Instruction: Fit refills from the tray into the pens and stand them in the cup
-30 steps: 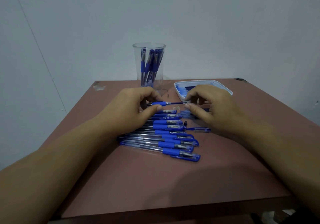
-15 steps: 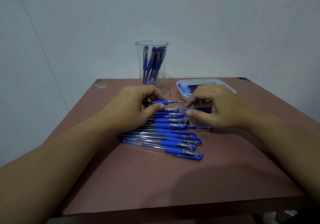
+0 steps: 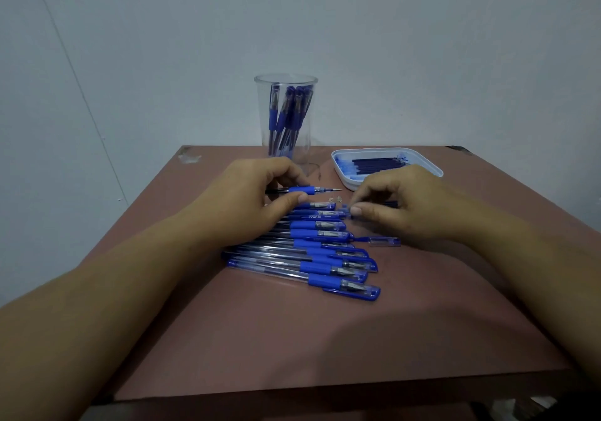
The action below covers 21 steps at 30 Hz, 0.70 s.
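The left hand (image 3: 257, 199) is closed round a clear ballpoint pen with a blue rubber grip (image 3: 304, 190). Thumb and fingers pinch it at the grip and hold it level, and its bare metal tip points toward the right hand (image 3: 403, 205). The two hands are apart, with a gap between the pen tip and the right fingers. The right hand is curled low over the table. Its thumb tip is against a small bluish clear piece (image 3: 345, 207), but I cannot tell whether the hand grips it.

The tall clear plastic cup (image 3: 304, 140) stands just behind the left hand, with several blue pens (image 3: 286, 111) upright inside it. In front of the cup, partly under the left hand, a row of clear capped pens with blue grips (image 3: 318, 248) lies side by side on the reddish-brown table (image 3: 292, 339). A loose clear cap (image 3: 384, 242) lies in front of the cup and to its right, beside the row. The shallow white tray (image 3: 344, 173) sits to the right of the cup and holds dark blue refills (image 3: 377, 164).
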Motion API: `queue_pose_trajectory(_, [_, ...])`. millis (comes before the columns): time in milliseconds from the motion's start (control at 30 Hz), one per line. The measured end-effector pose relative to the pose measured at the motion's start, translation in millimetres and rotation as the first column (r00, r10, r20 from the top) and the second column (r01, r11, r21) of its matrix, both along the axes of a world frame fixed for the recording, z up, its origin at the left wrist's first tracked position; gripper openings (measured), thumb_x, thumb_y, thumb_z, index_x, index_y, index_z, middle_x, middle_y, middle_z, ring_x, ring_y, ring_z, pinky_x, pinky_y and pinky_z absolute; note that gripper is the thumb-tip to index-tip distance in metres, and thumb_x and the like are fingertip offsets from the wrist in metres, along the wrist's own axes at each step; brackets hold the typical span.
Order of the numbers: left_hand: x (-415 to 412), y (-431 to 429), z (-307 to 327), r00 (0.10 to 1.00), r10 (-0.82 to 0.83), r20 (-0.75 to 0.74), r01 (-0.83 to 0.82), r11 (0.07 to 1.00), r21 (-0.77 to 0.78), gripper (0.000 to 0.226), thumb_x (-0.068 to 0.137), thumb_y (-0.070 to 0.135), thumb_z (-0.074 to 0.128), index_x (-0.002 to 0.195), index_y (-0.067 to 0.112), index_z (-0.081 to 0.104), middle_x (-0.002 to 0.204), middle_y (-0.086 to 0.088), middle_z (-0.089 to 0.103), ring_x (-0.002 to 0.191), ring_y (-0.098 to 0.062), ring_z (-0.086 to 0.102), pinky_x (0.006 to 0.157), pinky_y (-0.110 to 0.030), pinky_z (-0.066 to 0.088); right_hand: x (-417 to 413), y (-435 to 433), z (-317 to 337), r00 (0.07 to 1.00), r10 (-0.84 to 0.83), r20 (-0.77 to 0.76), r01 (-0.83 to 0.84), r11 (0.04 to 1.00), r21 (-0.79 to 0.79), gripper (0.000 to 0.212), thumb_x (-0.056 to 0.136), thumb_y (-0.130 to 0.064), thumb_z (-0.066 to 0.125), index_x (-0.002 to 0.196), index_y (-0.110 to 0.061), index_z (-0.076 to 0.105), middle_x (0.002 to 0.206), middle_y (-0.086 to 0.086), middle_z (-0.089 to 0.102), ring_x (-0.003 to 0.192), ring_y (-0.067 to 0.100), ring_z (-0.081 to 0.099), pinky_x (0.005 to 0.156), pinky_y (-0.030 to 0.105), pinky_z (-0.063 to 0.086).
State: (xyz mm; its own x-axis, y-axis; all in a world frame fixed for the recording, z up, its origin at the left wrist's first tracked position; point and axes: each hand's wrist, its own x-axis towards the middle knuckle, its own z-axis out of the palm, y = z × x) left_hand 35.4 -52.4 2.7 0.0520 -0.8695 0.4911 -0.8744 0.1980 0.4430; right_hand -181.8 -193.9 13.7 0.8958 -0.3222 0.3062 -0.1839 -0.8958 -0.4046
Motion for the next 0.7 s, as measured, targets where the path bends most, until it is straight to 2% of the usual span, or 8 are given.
queue_pose_trajectory(133, [-0.4, 0.3, 0.1, 1.0, -0.003, -0.013, 0.003, 1.0, 0.009, 0.011, 0.089, 0.033, 0.067, 0.099, 0.037, 0.064, 0.088, 0.017, 0.067, 0.082, -0.005, 0.062, 0.074, -0.028, 0.054, 1.6, -1.5, 0.2, 0.987, -0.049, 0.154, 0.047, 0.999, 0.02, 0.017, 0.089, -0.028, 0.067, 0.085, -0.044, 0.063, 0.086, -0.026, 0.068, 0.082, 0.001, 0.066, 0.074, 0.023, 0.054])
queue_pose_trajectory(300, [-0.8, 0.4, 0.8, 1.0, 0.002, -0.015, -0.002, 1.0, 0.012, 0.011, 0.089, 0.034, 0.066, 0.098, 0.038, 0.063, 0.087, 0.017, 0.066, 0.082, -0.006, 0.062, 0.072, -0.026, 0.054, 5.2, 7.5, -1.1, 0.956, -0.042, 0.291, 0.003, 0.991, 0.13, 0.022, 0.088, -0.014, 0.068, 0.091, -0.036, 0.066, 0.089, -0.022, 0.069, 0.083, -0.001, 0.066, 0.074, 0.011, 0.048])
queue_pose_trajectory(400, [-1.6, 0.7, 1.3, 1.0, -0.003, -0.019, 0.003, 1.0, 0.012, 0.012, 0.089, 0.033, 0.067, 0.097, 0.04, 0.062, 0.087, 0.017, 0.067, 0.081, -0.006, 0.062, 0.071, -0.025, 0.052, 8.6, 13.5, -3.2, 0.948, -0.042, 0.315, -0.003, 0.99, 0.143, 0.021, 0.088, -0.014, 0.069, 0.091, -0.035, 0.066, 0.089, -0.021, 0.07, 0.083, -0.001, 0.065, 0.075, 0.012, 0.049])
queue_pose_trajectory(567, [-3.9, 2.1, 1.8, 1.0, -0.011, -0.021, 0.011, 1.0, 0.001, 0.015, 0.088, 0.033, 0.067, 0.093, 0.045, 0.059, 0.087, 0.015, 0.068, 0.08, -0.008, 0.064, 0.072, -0.032, 0.055, 12.6, 16.9, -5.7, 0.948, -0.027, 0.317, -0.011, 0.993, 0.119, 0.024, 0.087, -0.011, 0.07, 0.092, -0.034, 0.067, 0.09, -0.014, 0.071, 0.087, 0.003, 0.067, 0.08, 0.017, 0.053])
queue_pose_trajectory(700, [-4.5, 1.4, -0.1, 1.0, -0.009, -0.03, 0.009, 1.0, -0.012, 0.009, 0.087, 0.034, 0.068, 0.096, 0.034, 0.066, 0.085, 0.015, 0.068, 0.079, -0.009, 0.064, 0.072, -0.032, 0.055, 15.5, 19.3, -5.8, 0.946, -0.004, 0.323, -0.023, 0.997, 0.079, 0.028, 0.085, -0.01, 0.072, 0.091, -0.037, 0.064, 0.087, -0.021, 0.069, 0.085, 0.0, 0.067, 0.077, 0.011, 0.049])
